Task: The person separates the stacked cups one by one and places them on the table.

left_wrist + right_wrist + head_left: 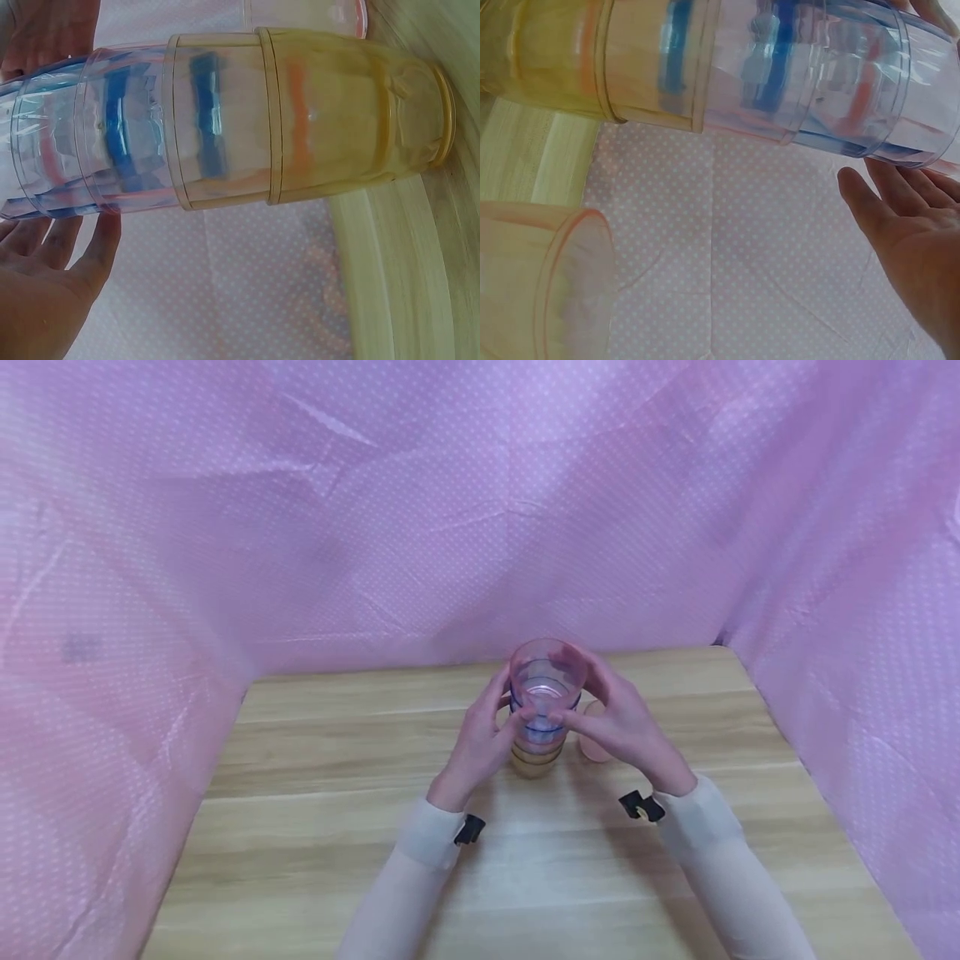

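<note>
Both hands flanked a stack of cups (542, 714) standing on the wooden table (315, 810), the left hand (480, 739) on its left side and the right hand (618, 722) on its right, fingers fairly straight and spread, fingertips at or just beside the upper cups without curling round them. Whether they actually pressed the plastic was hard to tell. A single orange cup (596, 747) stood just right of the stack, mostly hidden behind the right hand.
</note>
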### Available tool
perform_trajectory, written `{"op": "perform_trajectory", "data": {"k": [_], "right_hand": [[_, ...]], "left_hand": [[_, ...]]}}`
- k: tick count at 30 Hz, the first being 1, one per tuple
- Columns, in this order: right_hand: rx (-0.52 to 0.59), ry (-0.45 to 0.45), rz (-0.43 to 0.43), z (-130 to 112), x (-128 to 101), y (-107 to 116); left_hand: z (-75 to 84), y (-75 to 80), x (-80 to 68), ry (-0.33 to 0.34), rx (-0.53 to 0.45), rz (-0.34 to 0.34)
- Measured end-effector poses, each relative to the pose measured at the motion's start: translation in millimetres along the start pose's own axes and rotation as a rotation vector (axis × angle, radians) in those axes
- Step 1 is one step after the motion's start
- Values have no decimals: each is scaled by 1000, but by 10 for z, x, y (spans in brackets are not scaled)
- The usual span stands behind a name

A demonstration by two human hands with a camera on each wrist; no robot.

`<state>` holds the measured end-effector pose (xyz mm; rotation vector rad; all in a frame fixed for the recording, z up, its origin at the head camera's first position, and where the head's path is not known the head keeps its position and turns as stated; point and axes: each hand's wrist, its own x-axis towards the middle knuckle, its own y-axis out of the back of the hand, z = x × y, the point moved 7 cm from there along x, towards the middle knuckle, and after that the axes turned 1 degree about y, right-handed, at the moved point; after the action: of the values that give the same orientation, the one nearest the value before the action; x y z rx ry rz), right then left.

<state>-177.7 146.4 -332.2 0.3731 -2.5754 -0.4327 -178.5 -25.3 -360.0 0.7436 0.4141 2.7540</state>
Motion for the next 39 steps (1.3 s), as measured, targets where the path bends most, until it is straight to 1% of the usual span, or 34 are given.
{"op": "perform_trajectory", "data": {"k": [6, 12, 17, 20, 24, 28, 34, 37, 39], "right_hand": [[12, 5, 7, -11, -16, 40], [48, 0, -4, -27, 4, 22], [11, 10, -32, -33, 28, 24], [-12, -14, -63, -13, 54, 37], [11, -46, -92, 9, 65, 50], [52, -26, -107, -14, 67, 35], [70, 9, -108, -40, 78, 12], [72, 3, -99, -26, 83, 6], [77, -10, -95, -8, 88, -2]], "left_hand": [[6, -40, 1, 2, -1, -3], [15, -3, -11, 12, 14, 1], [27, 10, -16, -6, 22, -3], [20, 7, -14, -5, 19, -1], [2, -12, -19, 5, 8, -8], [-8, -15, -31, 9, 6, -4], [-24, -7, -38, 15, -5, -2], [-28, -1, -34, 12, 0, -2], [-40, 5, -34, 22, 2, -5]]}}
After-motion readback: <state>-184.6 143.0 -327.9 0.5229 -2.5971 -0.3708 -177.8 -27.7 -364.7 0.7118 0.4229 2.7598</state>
